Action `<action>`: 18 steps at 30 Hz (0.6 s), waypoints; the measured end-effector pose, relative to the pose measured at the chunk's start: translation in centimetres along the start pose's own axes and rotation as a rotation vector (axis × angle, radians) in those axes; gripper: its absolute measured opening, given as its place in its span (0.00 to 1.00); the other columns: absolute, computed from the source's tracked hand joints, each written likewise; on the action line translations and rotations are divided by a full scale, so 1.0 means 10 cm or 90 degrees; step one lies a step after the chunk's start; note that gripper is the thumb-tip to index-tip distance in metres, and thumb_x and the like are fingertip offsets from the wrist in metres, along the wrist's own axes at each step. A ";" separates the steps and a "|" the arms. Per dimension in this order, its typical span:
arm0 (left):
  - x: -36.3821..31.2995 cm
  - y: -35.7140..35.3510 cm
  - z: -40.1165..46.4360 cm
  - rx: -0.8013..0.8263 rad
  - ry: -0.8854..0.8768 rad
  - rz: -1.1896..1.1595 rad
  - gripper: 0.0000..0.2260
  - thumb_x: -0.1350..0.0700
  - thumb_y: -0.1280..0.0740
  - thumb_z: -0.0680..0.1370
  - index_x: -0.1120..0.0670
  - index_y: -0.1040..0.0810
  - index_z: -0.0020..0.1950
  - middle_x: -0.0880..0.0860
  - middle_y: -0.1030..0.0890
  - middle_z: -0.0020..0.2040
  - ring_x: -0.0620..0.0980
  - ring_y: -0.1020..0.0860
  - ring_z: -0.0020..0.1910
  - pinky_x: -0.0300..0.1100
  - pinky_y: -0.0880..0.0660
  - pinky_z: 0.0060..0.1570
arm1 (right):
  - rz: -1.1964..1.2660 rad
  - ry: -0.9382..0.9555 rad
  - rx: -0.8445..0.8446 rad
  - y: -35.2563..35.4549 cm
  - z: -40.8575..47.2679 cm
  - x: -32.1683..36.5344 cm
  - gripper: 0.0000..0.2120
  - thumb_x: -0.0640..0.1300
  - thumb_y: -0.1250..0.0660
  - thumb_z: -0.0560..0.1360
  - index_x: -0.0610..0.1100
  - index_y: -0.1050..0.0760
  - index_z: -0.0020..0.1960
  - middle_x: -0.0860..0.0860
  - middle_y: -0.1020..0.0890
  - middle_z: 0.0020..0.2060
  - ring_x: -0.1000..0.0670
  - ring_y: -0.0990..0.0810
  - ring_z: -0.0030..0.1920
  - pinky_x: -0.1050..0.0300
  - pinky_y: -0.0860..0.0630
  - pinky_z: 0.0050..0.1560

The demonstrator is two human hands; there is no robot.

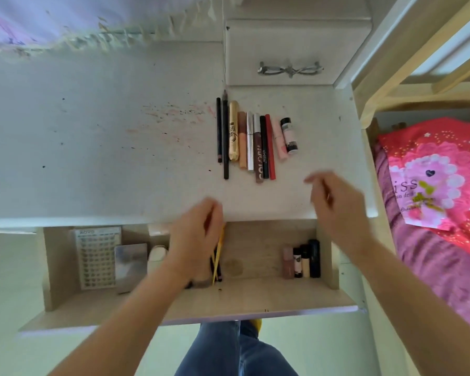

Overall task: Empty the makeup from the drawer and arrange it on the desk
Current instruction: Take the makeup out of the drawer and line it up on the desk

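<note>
The white desk (92,147) carries a neat row of makeup (255,139): dark pencils, a gold tube, several slim tubes and a small black-capped bottle. Below it the wooden drawer (255,302) is pulled out. My left hand (196,237) hovers over the drawer's middle, shut on thin yellow and dark pencils (217,256) that hang down from its fingers. My right hand (337,204) is blurred above the desk's front edge, below the row, fingers apart and holding nothing. Small tubes (301,259) stand in the drawer's right corner.
The drawer's left side holds a printed sheet (98,256), a silver compact (130,264) and a white item (156,253). A small closed drawer with a metal handle (291,69) sits behind the row. A bed with a red pillow (432,172) borders the right.
</note>
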State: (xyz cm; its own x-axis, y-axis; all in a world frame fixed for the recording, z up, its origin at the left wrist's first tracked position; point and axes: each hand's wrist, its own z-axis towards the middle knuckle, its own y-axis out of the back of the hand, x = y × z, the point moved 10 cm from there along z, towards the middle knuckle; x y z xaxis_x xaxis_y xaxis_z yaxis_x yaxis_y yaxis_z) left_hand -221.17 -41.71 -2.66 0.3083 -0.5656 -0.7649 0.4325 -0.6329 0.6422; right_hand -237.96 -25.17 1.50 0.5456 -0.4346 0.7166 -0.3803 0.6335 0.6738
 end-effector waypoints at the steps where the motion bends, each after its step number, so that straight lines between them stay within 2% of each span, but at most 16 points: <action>1: 0.10 -0.19 -0.28 0.055 0.020 0.024 0.07 0.47 0.45 0.79 0.43 0.33 0.41 0.43 0.30 0.28 0.42 0.27 0.29 0.31 0.33 0.28 | -0.020 0.000 0.055 -0.14 -0.29 -0.06 0.10 0.46 0.44 0.78 0.46 0.24 0.49 0.60 0.28 0.28 0.61 0.29 0.28 0.76 0.37 0.30; 2: 0.24 -0.39 -0.51 0.116 0.052 0.067 0.05 0.47 0.44 0.79 0.43 0.31 0.45 0.43 0.28 0.30 0.42 0.26 0.30 0.31 0.33 0.29 | -0.070 -0.010 0.124 -0.32 -0.57 -0.16 0.10 0.47 0.44 0.78 0.46 0.24 0.49 0.59 0.27 0.28 0.61 0.28 0.27 0.74 0.36 0.30; 3: 0.40 -0.57 -0.68 0.167 0.097 0.113 0.04 0.48 0.44 0.80 0.43 0.30 0.51 0.43 0.26 0.34 0.42 0.25 0.31 0.32 0.32 0.31 | -0.137 -0.040 0.208 -0.53 -0.81 -0.34 0.10 0.47 0.43 0.78 0.47 0.24 0.50 0.57 0.24 0.30 0.60 0.26 0.29 0.68 0.34 0.31; 4: 0.58 -0.71 -0.78 0.201 0.153 0.160 0.08 0.49 0.44 0.80 0.46 0.31 0.58 0.45 0.24 0.38 0.43 0.24 0.34 0.38 0.29 0.33 | -0.202 -0.100 0.289 -0.72 -1.02 -0.57 0.10 0.48 0.43 0.79 0.47 0.25 0.53 0.54 0.21 0.33 0.55 0.22 0.33 0.62 0.33 0.32; 6: 0.86 -0.84 -0.79 0.223 0.255 0.229 0.16 0.49 0.44 0.80 0.51 0.36 0.67 0.53 0.21 0.44 0.54 0.21 0.42 0.47 0.25 0.38 | -0.288 -0.213 0.390 -0.94 -1.28 -0.98 0.13 0.52 0.46 0.81 0.48 0.30 0.60 0.50 0.18 0.40 0.50 0.21 0.37 0.59 0.33 0.32; 9: 1.04 -0.94 -0.58 0.209 0.313 0.325 0.21 0.50 0.44 0.81 0.55 0.42 0.71 0.57 0.20 0.49 0.58 0.20 0.45 0.47 0.27 0.38 | -0.315 -0.269 0.410 -1.11 -1.28 -1.21 0.16 0.53 0.48 0.81 0.45 0.32 0.63 0.49 0.19 0.41 0.49 0.21 0.37 0.59 0.30 0.32; 13: 1.17 -1.05 -0.38 0.263 0.325 0.444 0.14 0.52 0.42 0.81 0.57 0.33 0.64 0.57 0.20 0.50 0.57 0.20 0.46 0.45 0.26 0.35 | -0.333 -0.287 0.422 -1.34 -1.20 -1.24 0.13 0.50 0.45 0.81 0.42 0.33 0.60 0.47 0.21 0.39 0.46 0.22 0.38 0.56 0.27 0.35; 18: 1.19 -1.03 -0.42 0.231 0.324 0.363 0.13 0.53 0.43 0.81 0.57 0.30 0.62 0.58 0.20 0.46 0.57 0.21 0.42 0.44 0.28 0.32 | -0.362 -0.256 0.412 -1.45 -1.25 -1.18 0.12 0.49 0.45 0.81 0.42 0.30 0.56 0.48 0.23 0.39 0.46 0.22 0.37 0.59 0.36 0.29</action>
State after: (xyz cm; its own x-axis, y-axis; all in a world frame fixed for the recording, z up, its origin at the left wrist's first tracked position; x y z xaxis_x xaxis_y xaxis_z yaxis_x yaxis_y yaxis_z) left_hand -218.38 -39.68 -18.58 0.7781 -0.5982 -0.1918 -0.1776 -0.5022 0.8463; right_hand -229.53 -21.19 -19.02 0.5243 -0.8327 0.1781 -0.5428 -0.1656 0.8234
